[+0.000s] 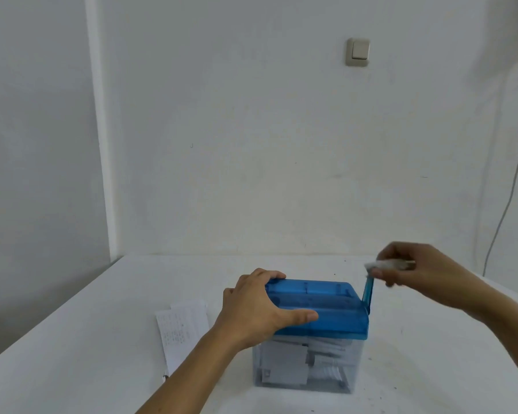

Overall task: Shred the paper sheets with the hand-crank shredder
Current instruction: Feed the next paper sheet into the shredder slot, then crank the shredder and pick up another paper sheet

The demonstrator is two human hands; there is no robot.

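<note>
- As it stands upright on the bench, the shredder sits directly under the left hand and just left of the right hand.
- Blue see-through lid on top, clear bin below it; the bin holds cut paper pieces, grey-white, piled loosely.
- Crank: blue arm on the lid's right end, pointing up, tilted slightly right, reaching to the right hand's fingers.
- Left hand: clamped on the lid's left end, fingers hooked over the far edge, thumb stretched flat along the near top toward the lid's middle. Forearm comes in from the lower left.
- Right hand: fingers curled and closed round the white knob at the crank's top. Hand and knob are motion-blurred, so the exact finger placement cannot be told.
- Paper sheets: a small stack lying flat on the bench just left of the left wrist, beside the bin, not touching it as far as can be seen; faint print on the top sheet, unreadable.
- Bench: white, with a few dark specks beyond and below the right hand.
- Wall behind, white: light switch high above the right hand, thin cable hanging down to that hand's right.
</note>
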